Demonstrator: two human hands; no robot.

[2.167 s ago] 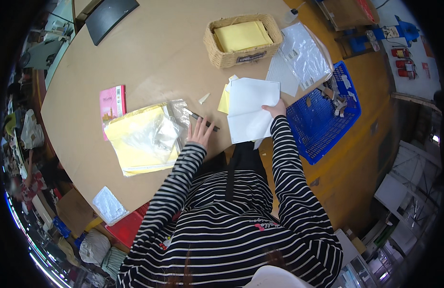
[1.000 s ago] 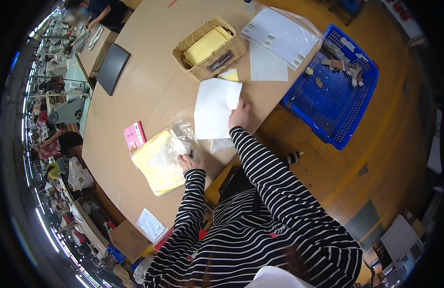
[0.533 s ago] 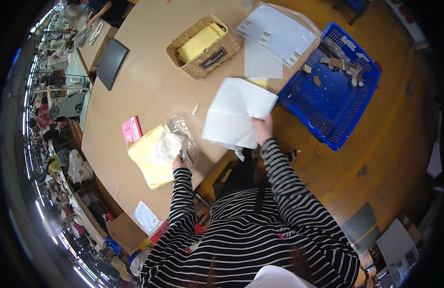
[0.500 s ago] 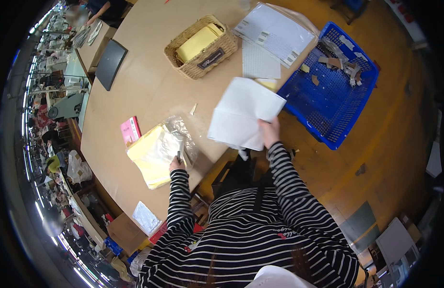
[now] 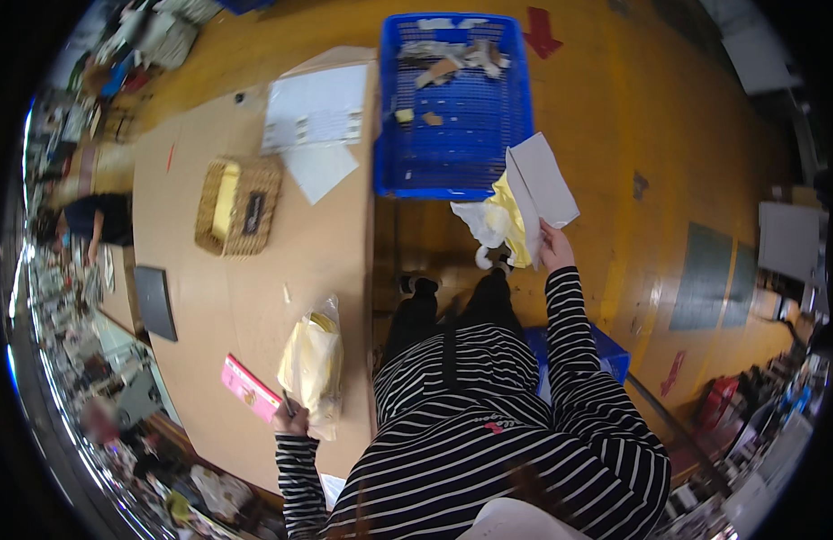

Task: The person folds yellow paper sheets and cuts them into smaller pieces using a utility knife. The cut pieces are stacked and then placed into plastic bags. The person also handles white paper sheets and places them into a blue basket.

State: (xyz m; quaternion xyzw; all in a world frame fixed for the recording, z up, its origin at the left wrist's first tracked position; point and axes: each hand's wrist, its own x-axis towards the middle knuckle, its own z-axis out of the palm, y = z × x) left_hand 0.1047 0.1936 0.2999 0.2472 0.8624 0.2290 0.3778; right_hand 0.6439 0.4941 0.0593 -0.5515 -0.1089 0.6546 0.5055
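Note:
My right hand is closed on the lower edge of a folded white sheet, held over the floor to the right of the table. Crumpled yellow material and limp white plastic hang along its left side. On the table's near part, my left hand is closed around a slim dark tool, its exact kind unclear. Beside it lies a clear plastic bag with yellow sheets inside. A pink flat packet touches or nearly touches that hand.
Ahead stands a blue plastic crate with paper and cardboard scraps. On the brown table are a wicker basket holding yellow sheets, white sheets and a dark flat box. A co-worker stands at the far left.
My view has turned to the right. My right hand has carried the white sheet from above the table edge out over the floor, tilting it upright. My left hand keeps the slim tool by the bag.

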